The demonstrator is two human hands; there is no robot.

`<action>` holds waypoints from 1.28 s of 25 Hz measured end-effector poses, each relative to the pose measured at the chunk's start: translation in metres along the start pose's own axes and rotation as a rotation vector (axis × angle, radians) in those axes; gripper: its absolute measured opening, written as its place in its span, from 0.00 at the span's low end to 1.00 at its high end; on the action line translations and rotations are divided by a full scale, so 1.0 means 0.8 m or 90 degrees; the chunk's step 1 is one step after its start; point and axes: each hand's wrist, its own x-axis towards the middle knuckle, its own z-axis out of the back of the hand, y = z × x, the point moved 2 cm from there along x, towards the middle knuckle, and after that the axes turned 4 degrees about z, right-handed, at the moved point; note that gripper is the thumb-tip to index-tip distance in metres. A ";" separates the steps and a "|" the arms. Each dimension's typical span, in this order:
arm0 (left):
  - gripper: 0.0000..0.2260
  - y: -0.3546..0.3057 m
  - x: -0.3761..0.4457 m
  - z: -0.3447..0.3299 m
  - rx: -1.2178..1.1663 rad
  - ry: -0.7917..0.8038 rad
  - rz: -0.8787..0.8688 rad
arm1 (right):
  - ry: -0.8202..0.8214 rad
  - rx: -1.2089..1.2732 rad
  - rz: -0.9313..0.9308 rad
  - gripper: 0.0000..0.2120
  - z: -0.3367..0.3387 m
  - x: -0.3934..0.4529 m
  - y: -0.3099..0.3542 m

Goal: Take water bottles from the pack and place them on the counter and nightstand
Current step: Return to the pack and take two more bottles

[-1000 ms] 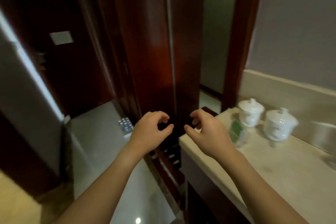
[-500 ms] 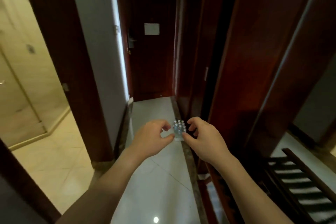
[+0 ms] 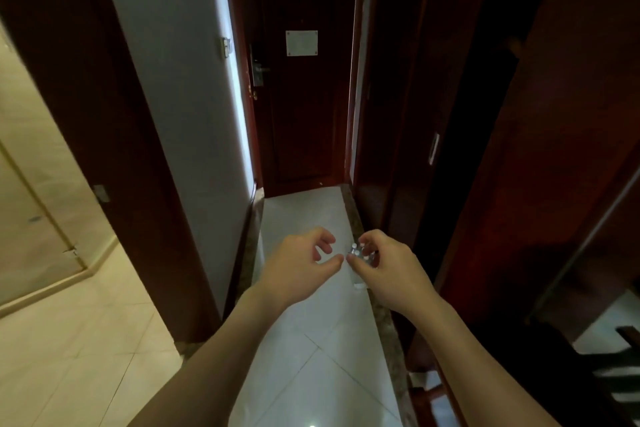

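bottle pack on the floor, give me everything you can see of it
The bottle pack is mostly hidden behind the right hand. What shows: a cluster of small white caps in rows, clear glossy plastic below them, and a pale corner lower down near the hand's wrist side. It stands upright on the white floor tiles, against the dark stone border strip along the wooden wall. Neither hand visibly touches it; bottle count cannot be told.

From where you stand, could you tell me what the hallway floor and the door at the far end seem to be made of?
The hallway floor looks like polished stone or ceramic tile: pale, glossy, with thin joint lines and a lamp's bright reflection. The door looks like dark reddish wood or veneer with a smooth, dim sheen; grain is too dark to confirm. Its lock plate appears to be brushed metal.
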 end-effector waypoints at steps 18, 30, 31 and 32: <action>0.12 0.112 0.624 -0.059 -0.097 -0.016 -0.025 | -0.062 0.113 -0.054 0.14 -0.033 0.609 -0.169; 0.13 0.298 1.005 -0.330 -0.062 0.262 -0.012 | -0.130 0.146 -0.386 0.13 -0.210 0.891 -0.478; 0.11 0.321 1.024 -0.370 -0.059 0.278 -0.002 | -0.129 0.147 -0.421 0.12 -0.236 0.900 -0.519; 0.10 0.345 1.040 -0.407 -0.058 0.286 0.009 | -0.121 0.141 -0.450 0.12 -0.265 0.907 -0.558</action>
